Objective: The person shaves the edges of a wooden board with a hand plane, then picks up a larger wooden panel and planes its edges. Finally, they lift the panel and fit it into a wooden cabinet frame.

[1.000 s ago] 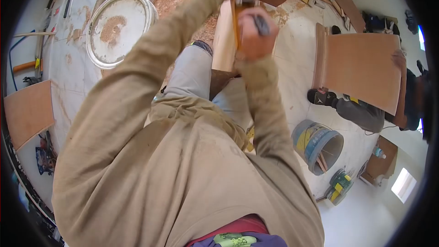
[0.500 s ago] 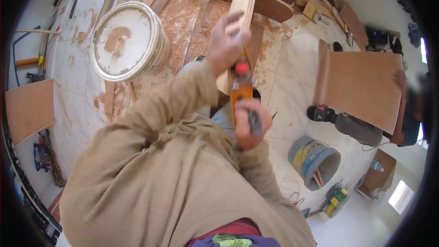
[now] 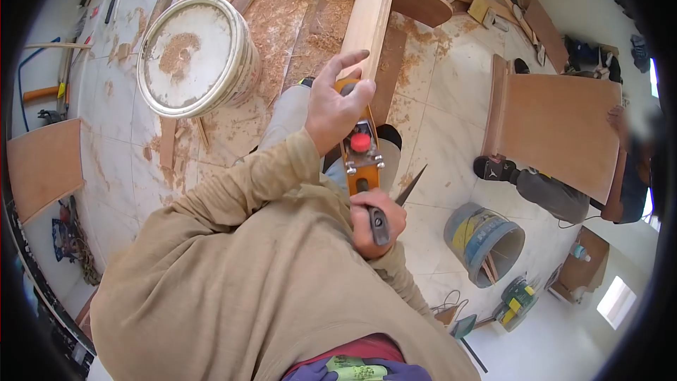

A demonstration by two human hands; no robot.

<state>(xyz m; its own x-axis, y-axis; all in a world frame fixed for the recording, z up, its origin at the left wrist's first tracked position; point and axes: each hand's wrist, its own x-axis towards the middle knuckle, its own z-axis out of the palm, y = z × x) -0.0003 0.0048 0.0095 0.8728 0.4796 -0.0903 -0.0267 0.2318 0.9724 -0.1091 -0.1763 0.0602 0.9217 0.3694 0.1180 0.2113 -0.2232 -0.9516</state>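
Observation:
An orange hand plane (image 3: 363,173) with a red knob lies in line with the near end of a long pale wood board (image 3: 370,25). Around the dark rear handle of the plane, the fingers of my right hand (image 3: 377,222) are closed. My left hand (image 3: 335,106) is at the front of the plane, its thumb and index finger around the dark front knob (image 3: 348,88); the index finger sticks out past it. The plane's sole is hidden from this angle. Just right of my right hand, a dark pointed piece (image 3: 412,185) sticks out.
A lidded white bucket (image 3: 190,56) stands left, shavings on its lid. Wood pieces and shavings cover the floor ahead. On the right, another person holds a brown panel (image 3: 557,134). A blue-grey bucket (image 3: 483,243) tilts nearby. A dark curved wooden piece (image 3: 419,3) crosses under the board.
The hand plane and both my hands have come back along the board toward my body. More of the board's near part now shows. My left hand's fingers have spread somewhat.

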